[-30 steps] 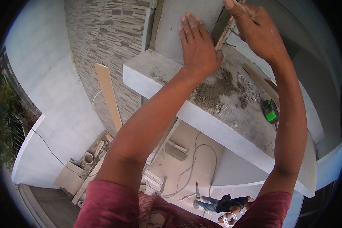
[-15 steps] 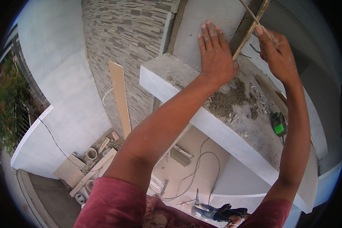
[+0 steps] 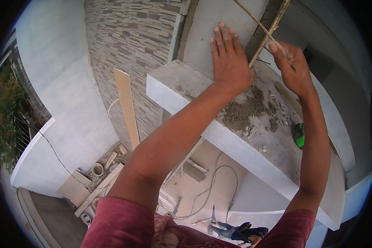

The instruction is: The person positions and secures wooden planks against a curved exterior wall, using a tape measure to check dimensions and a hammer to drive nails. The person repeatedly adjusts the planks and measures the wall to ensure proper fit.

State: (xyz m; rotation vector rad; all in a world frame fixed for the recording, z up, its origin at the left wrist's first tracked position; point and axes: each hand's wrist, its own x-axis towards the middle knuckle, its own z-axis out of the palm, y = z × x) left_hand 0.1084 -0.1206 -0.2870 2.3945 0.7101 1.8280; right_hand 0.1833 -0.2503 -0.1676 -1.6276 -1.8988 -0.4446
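Note:
My left hand lies flat, fingers stretched, against a smooth grey slab standing on the ledge. My right hand is closed, thumb and fingers pinching the lower end of a thin brown rod. This rod slants up to the left across the slab. It crosses a rough, mud-caked stick that leans along the slab's right edge; whether the two touch is unclear. Beneath my hands, loose crumbly mortar is scattered on the concrete ledge. A green and black tape measure rests beside my right forearm, partly hidden by it.
The white-faced ledge drops to a lower floor with a looping cable. A tan board leans on the stone-clad wall. Buckets and planks lie lower left. Another person is below.
My right hand has moved left and slightly down with the thin rod, which now leans further left and crosses the stick lower down. My left hand stays pressed on the slab.

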